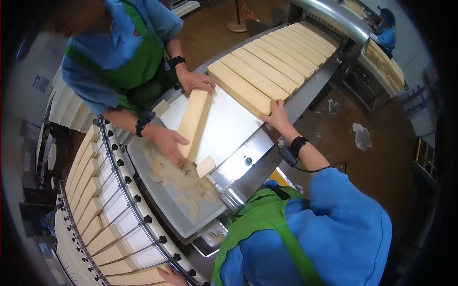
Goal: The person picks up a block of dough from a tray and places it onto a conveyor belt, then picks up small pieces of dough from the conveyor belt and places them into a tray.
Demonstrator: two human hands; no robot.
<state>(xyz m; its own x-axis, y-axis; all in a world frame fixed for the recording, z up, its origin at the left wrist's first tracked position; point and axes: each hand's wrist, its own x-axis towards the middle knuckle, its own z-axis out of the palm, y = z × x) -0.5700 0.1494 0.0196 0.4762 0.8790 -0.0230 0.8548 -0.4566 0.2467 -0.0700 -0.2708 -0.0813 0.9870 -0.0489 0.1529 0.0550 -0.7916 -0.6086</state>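
— Saw the right hand (276,113) laid open on the end of the front slab (238,88), fingers spread, clasping nothing.
— And the left hand (170,276)?
— Found it low at the edge, against a racked slab (132,277); could not tell its hold.
— Noticed anything left of the right palm?
— A co-worker's hand (168,142) gripping another slab (194,119); beneath that, a tray (164,212) heaped with offcuts (183,183).
— Judged any risk?
— Feared a one-ended push skewing the slab, jamming it against its neighbours (276,62).

head camera looks steeply down onto conveyor (224,128).
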